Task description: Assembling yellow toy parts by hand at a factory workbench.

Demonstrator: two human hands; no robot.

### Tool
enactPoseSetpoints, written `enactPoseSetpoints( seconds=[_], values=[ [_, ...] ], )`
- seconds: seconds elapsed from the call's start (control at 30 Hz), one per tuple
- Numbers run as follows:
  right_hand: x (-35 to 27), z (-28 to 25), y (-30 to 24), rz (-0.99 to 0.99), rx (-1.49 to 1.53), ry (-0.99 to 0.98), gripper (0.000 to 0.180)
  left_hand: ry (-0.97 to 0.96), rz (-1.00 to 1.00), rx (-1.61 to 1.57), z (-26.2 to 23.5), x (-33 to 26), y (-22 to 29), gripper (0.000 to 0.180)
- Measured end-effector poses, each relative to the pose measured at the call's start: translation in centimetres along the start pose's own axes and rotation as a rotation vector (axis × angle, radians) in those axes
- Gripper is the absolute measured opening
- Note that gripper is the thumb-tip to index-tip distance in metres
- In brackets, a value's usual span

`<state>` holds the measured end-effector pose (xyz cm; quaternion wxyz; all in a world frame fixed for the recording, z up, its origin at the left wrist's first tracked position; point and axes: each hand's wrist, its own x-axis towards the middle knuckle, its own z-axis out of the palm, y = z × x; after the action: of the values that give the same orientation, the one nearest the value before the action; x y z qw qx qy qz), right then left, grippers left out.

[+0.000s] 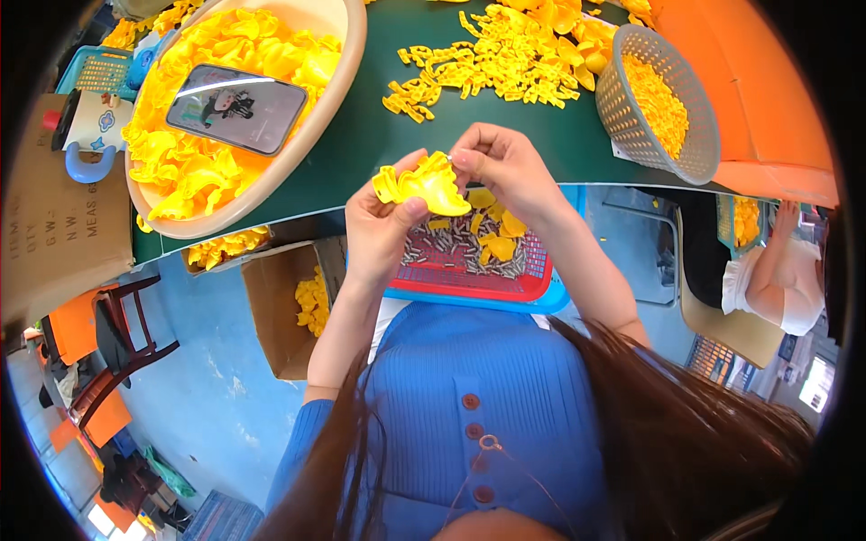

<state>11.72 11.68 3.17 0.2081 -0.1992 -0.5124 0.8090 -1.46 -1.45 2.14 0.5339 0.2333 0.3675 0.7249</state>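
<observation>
A wide beige bowl (336,99) sits on the green table (379,135) up and to the left of the hands, heaped with yellow plastic pieces, a smartphone (236,108) lying on top. Up and to the right stands a grey mesh basket (631,117) of small yellow parts, a loose yellow pile (505,54) beside it. Just beneath the hands is a red tray (469,270). Lower left, an open cardboard box (280,316).

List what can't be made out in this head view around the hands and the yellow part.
- Yellow plastic part: its underside and inner end, covered by the left hand and right hand.
- Right fingertips: whatever they pinch is too small to tell.
- Red basket: small grey pieces too fine to identify; the near side is hidden by both hands.
- Phone: screen blurred.
</observation>
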Motion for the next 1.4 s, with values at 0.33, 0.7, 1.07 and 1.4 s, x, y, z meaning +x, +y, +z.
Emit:
enactPoseSetpoints(
  seconds=[0.33,0.7,1.07,1.4],
  values=[
    [-2.5,-0.3,0.1,-0.003,0.129,0.196,0.020,0.100,0.020,0.058,-0.8,0.4,-0.9,0.051],
    [-2.5,-5.2,10.2,-0.083,-1.861,0.162,0.019,0.050,0.014,0.066,-0.8,-0.2,0.3,0.048],
    [-6.1,-2.1,4.4,-0.073,-1.207,0.155,0.015,0.030,-0.024,0.041,-1.7,-0.8,-0.3,0.047],
    [-3.0,2.9,-3.1,-0.465,-0.927,0.431,0.018,-0.041,-0.135,-0.033,0.6,-0.6,-1.2,0.034]
  ],
)
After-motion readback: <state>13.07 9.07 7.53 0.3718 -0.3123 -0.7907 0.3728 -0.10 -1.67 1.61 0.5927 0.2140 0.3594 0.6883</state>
